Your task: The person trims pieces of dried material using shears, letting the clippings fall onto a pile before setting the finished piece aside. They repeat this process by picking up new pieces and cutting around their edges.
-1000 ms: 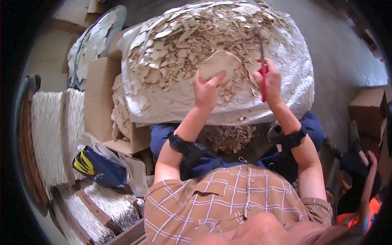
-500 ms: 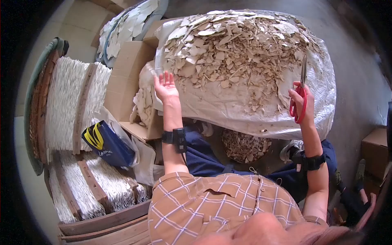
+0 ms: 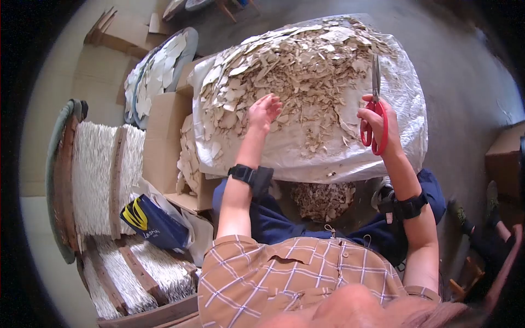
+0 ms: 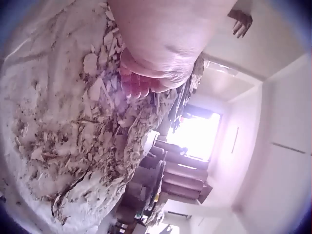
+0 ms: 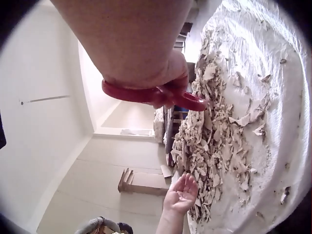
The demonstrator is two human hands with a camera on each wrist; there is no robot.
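Note:
My left hand (image 3: 265, 111) is over the near left part of a heap of thin, pale, broken flakes (image 3: 295, 68), its fingers loosely bent and nothing in them. From the right wrist view, the palm of that hand faces up. On the right, my right hand (image 3: 387, 121) grips scissors (image 3: 376, 79) by their red handles, with the blades pointing away from me. The heap lies on a white plastic sheet (image 3: 251, 158) in front of my knees. In the left wrist view, flakes (image 4: 105, 97) show just beyond the bent fingers.
Left of the heap stands an open cardboard box (image 3: 164, 123) with larger pale pieces (image 3: 187, 161) in it. Beside it are a blue bag (image 3: 156, 224) and stacked white sheets (image 3: 94, 180). A round container of scraps (image 3: 322, 199) sits between my legs. Another person's legs (image 3: 481, 229) show at right.
A second ago my left hand held a large pale piece. It then reached left beside the box, empty, and has now come back over the heap. My right hand has kept the scissors.

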